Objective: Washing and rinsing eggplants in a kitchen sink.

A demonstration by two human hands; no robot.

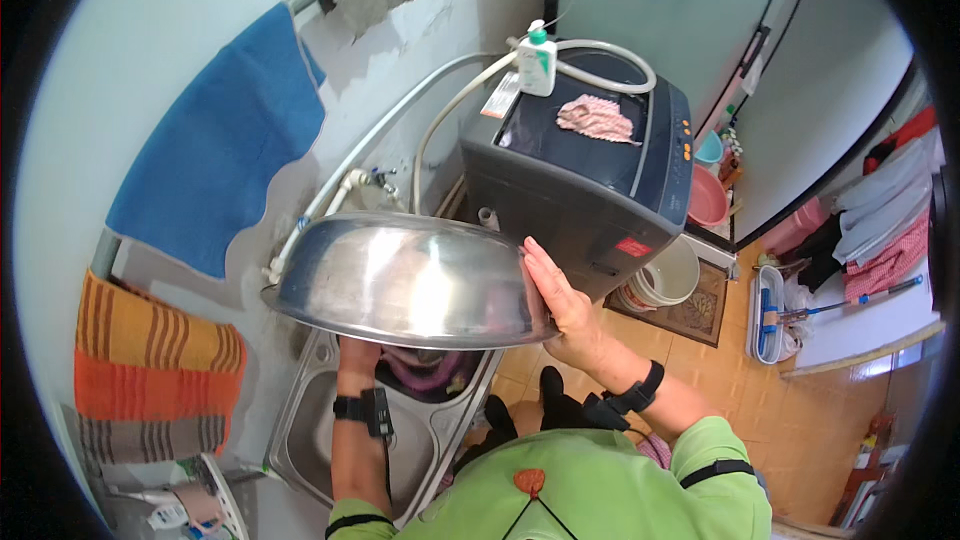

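Note:
A large stainless steel basin (420, 277) is tilted on its side above a double sink (390, 435), its rounded outside towards the camera. My right hand (559, 300) grips its right rim, the fingers laid along the outer wall. Of my left hand (360, 351) only the part near the wrist shows; the basin hides its fingers, so its hold cannot be seen. Purple cloth (424, 371) lies in the far sink bowl, partly behind the basin.
A dark washing machine (570, 165) carries a pump bottle (537, 64), a pink cloth (598, 118) and a hose. A tap (379, 178) is on the wall behind the basin. Towels hang at left. A white bucket (671, 274) stands on a mat (694, 315).

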